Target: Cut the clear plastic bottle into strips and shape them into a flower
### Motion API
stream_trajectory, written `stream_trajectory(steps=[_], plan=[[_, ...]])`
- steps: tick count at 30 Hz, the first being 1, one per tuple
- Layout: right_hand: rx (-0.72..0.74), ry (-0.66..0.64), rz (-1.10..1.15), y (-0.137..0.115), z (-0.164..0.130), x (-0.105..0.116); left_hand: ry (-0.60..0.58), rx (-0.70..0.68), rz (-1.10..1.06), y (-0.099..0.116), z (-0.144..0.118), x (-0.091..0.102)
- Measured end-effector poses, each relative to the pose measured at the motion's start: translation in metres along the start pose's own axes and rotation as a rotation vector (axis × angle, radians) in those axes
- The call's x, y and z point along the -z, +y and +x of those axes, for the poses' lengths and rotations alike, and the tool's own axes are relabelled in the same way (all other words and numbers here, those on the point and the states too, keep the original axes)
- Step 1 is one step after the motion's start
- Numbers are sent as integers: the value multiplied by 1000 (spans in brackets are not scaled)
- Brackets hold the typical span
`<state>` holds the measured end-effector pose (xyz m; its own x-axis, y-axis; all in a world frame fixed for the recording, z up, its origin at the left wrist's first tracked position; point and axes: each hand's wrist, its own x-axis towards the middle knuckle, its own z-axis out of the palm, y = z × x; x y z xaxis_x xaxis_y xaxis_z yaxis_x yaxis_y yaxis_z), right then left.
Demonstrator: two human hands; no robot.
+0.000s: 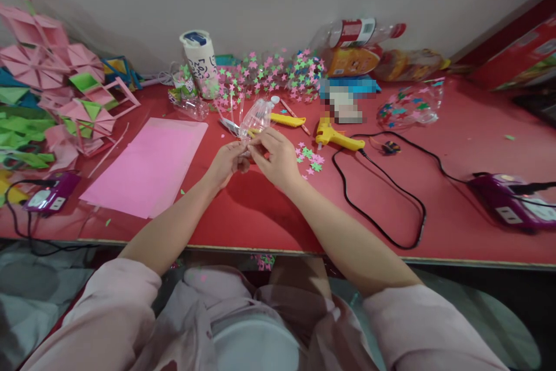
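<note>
My left hand (229, 161) and my right hand (277, 157) meet above the red table, fingertips pinched together. Between them they grip a clear plastic piece (256, 116), which looks like part of a cut bottle; its lower end is hidden by my fingers. Just behind it lies a yellow-handled cutter (287, 120), with a pink pen (295, 116) beside it. Pink and green paper stars (310, 158) are scattered to the right of my right hand. Farther right rests a yellow glue gun (341, 138) on its black cord. A pink paper sheet (147, 165) is left of my left hand.
Clear plastic decorated with stars (264, 76) stands at the back, near a white patterned canister (200, 64). Plastic bottles (358, 32) lie along the wall. Folded pink paper shapes (61, 70) crowd the left. Purple power strips (512, 200) sit at both sides, with loose cords.
</note>
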<state>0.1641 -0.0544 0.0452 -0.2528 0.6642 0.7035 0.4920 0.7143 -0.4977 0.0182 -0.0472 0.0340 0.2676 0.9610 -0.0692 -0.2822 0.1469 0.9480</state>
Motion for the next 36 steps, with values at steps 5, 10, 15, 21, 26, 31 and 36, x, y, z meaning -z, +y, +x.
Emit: stream_trajectory(steps=[5, 10, 15, 21, 26, 31, 36], plan=[[19, 53, -32, -3, -2, -1, -1, -13, 0, -1, 1, -1], [6, 80, -27, -6, 0, 2, 15, -14, 17, 1, 1, 0], [-75, 168, -27, -8, 3, 10, -9, -22, 11, 1, -1, 0], [-133, 166, -71, -7, 4, 7, -9, -30, 14, 0, 0, 0], [-221, 145, -52, -4, 4, 5, 3, -30, 12, -2, 1, 1], [-215, 121, -32, -6, 3, 4, -11, -34, 2, -2, 1, 3], [-155, 146, -9, -11, 2, 4, -17, -22, 2, -1, 0, 2]])
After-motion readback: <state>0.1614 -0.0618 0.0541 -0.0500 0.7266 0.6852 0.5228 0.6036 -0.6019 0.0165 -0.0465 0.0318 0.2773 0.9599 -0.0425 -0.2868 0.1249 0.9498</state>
